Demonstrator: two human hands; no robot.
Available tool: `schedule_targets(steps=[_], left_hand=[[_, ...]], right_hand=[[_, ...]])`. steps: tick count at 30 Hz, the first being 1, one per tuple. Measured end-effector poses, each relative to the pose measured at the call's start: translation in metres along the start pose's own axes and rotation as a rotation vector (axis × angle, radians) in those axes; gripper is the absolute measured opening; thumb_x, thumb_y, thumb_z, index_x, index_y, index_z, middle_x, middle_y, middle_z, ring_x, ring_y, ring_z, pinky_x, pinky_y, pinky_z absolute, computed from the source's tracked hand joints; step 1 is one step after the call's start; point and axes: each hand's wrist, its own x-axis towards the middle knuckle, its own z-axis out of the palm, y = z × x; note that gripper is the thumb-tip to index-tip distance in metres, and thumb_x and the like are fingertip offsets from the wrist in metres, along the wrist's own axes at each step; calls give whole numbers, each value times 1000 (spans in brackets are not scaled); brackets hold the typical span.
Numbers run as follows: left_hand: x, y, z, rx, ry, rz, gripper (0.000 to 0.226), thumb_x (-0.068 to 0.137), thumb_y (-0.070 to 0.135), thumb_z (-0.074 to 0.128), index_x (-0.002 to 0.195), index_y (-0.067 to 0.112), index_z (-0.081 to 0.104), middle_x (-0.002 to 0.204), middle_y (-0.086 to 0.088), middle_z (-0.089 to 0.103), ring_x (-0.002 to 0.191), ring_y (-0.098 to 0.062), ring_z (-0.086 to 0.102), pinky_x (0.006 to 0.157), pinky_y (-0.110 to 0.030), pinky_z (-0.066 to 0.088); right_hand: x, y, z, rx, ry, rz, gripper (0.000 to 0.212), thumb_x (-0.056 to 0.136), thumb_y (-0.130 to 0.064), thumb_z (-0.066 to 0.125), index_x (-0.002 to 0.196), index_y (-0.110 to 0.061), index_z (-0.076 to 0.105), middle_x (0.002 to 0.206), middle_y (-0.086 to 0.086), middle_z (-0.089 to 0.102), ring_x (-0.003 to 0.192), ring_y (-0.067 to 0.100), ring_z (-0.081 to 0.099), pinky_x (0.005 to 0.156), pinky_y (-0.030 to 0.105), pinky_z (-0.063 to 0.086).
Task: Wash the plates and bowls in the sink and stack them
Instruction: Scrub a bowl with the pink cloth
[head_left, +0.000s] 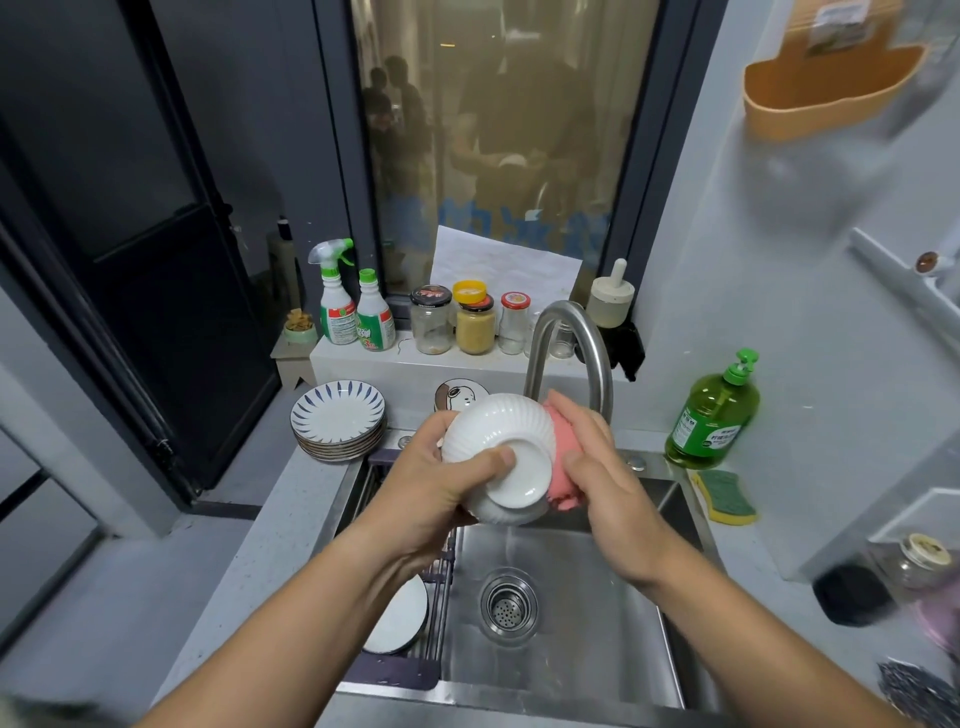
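Left grip (431, 483): I am holding the white ribbed bowl (493, 441).
Right grip (602, 478): I am clutching a pink cloth (563, 457) against the bowl's side.
Place: over the sink (571, 597).

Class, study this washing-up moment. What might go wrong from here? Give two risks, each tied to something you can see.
1. The left hand grips the white bowl above the steel sink while the right hand presses a pink cloth against it; the bowl might slip and chip.
2. A water stream falls just beneath the bowl; tilting the bowl into it may splash the counter.
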Motion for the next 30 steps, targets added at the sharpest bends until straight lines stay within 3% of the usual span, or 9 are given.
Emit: schedule_targets(steps=[2, 4, 8, 11, 14, 18, 21, 24, 30], left_hand=[[-2, -3, 1, -2, 5, 0, 50, 66, 9, 81, 111, 13, 58, 91, -7, 75, 80, -21, 73, 66, -41, 62], [-4, -4, 5, -13, 12, 8, 52, 66, 7, 82, 112, 13, 59, 95, -9, 75, 83, -24, 73, 64, -38, 61], [-2, -9, 17, -252, 81, 30, 52, 69, 8, 80, 115, 14, 57, 100, -11, 75, 92, -28, 73, 73, -49, 63], [0, -22, 26, -436, 161, -7, 46, 82, 12, 72, 123, 12, 52, 117, -22, 70, 107, -43, 68, 97, -65, 50], [-1, -37, 30, -450, 145, -96, 56, 81, 19, 76, 131, 10, 52, 131, -33, 61, 115, -45, 64, 97, -53, 50], [-6, -30, 11, -219, 57, -169, 66, 66, 18, 87, 124, 6, 58, 99, -21, 69, 94, -26, 65, 90, -41, 50], [0, 0, -3, 112, -88, -157, 69, 64, 4, 83, 129, 10, 59, 104, -15, 73, 88, -25, 73, 71, -38, 61], [5, 18, -1, 309, -259, -229, 68, 65, 8, 82, 129, 15, 60, 106, -12, 73, 93, -24, 73, 73, -40, 61], [6, -1, 8, 33, -85, -257, 71, 65, 11, 84, 131, 10, 57, 109, -16, 70, 89, -30, 73, 68, -45, 61]], right_hand=[[2, -3, 3, -77, -15, -20, 53, 97, -36, 33, 150, -37, 25, 144, -24, 33, 114, -9, 48, 89, 9, 43], [12, -10, 6, -74, 46, -60, 45, 105, -25, 39, 149, -26, 35, 145, -12, 39, 121, -18, 42, 98, 0, 33], [19, -12, 16, -12, 184, -38, 45, 92, -37, 54, 136, -28, 48, 138, -8, 49, 126, -1, 48, 108, 17, 38], [6, -1, 39, -43, 313, -3, 67, 81, -52, 59, 141, -29, 42, 139, -9, 44, 130, 1, 43, 111, 20, 34], [4, 2, 43, 56, 433, 18, 60, 83, -43, 61, 139, -29, 45, 136, -10, 48, 129, 4, 45, 113, 27, 36], [10, -2, 15, -99, 243, -43, 50, 92, -23, 68, 137, -26, 47, 134, -11, 45, 128, 5, 45, 111, 20, 34], [16, -18, -16, -314, -49, -78, 59, 80, -34, 65, 136, -24, 50, 132, -12, 47, 119, 0, 48, 107, 16, 36], [24, -31, -30, -534, -238, -91, 64, 76, -39, 60, 138, -26, 52, 130, -12, 49, 116, 1, 50, 103, 17, 38], [7, -12, -3, -305, 149, -209, 42, 101, -31, 37, 133, -15, 59, 135, -8, 53, 128, -2, 46, 112, 25, 35]])
